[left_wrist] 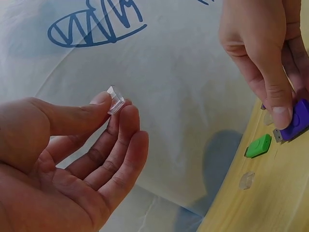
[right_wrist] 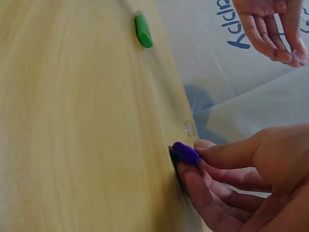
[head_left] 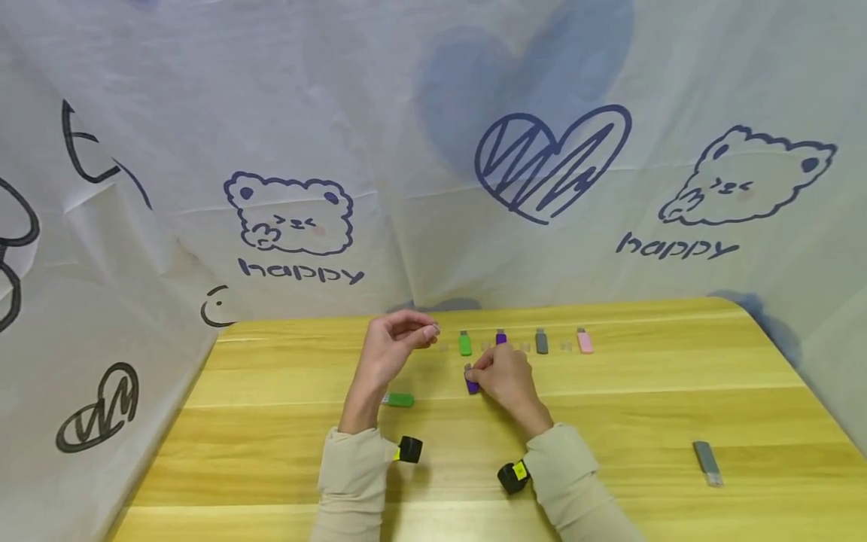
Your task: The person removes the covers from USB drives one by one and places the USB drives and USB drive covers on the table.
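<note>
Between thumb and fingertips, my left hand (head_left: 393, 346) pinches a small clear plastic cap (left_wrist: 115, 100), raised above the table's far edge. My right hand (head_left: 504, 376) holds a purple USB stick (head_left: 471, 381) by its sides, its bare metal plug showing in the left wrist view. Just beyond it on the table lie a green USB stick (head_left: 464, 344) and another purple USB stick (head_left: 500, 338), both with plugs pointing away. A loose clear cap (left_wrist: 246, 180) lies beside the green one.
Farther right in the row are a grey USB stick (head_left: 542, 341) and a pink USB stick (head_left: 585, 341), with clear caps between. A capped green stick (head_left: 398, 400) lies near my left wrist, a capped grey stick (head_left: 707, 462) at right. A printed cloth (head_left: 420, 248) hangs behind.
</note>
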Available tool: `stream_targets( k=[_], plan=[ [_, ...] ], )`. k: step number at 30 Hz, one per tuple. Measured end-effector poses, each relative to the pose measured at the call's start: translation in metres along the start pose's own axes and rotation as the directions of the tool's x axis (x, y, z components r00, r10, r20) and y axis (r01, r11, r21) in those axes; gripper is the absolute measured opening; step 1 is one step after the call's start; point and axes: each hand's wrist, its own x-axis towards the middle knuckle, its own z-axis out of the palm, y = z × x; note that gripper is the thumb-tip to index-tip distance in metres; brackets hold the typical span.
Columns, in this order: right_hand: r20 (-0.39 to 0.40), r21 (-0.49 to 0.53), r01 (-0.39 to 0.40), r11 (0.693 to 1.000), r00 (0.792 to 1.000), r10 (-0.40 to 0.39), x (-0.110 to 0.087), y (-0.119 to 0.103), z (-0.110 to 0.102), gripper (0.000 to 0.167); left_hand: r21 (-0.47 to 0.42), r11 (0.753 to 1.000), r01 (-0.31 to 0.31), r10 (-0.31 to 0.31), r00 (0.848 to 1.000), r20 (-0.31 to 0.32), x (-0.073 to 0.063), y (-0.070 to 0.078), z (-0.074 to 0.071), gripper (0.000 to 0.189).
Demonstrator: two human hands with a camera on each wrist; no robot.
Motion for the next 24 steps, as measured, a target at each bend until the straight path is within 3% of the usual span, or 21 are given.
stream_targets(
  k=[9, 16, 21, 24],
  plan=[
    [-0.027, -0.079, 0.017, 0.997, 0.999, -0.019, -0.004, -0.005, 0.004, 0.022, 0.017, 1.0, 0.011, -0.011, 1.0, -0.002, 0.001, -0.003, 0.0, 0.009],
    [-0.033, -0.069, 0.03, 0.997, 0.999, -0.033, -0.008, 0.0, 0.002, 0.022, 0.122, 0.992, 0.028, -0.033, 0.999, 0.043, 0.002, -0.011, 0.002, 0.009],
    [-0.015, -0.01, 0.049, 0.999, 0.999, -0.049, -0.018, 0.003, -0.015, 0.017, 0.155, 0.987, 0.032, -0.047, 0.994, 0.094, 0.004, -0.018, 0.005, 0.01],
    [0.044, -0.004, 0.068, 0.998, 0.997, -0.068, -0.026, 0.005, -0.035, 0.016, 0.18, 0.983, 0.025, -0.049, 0.99, 0.131, 0.004, -0.021, 0.007, 0.01]
  ],
)
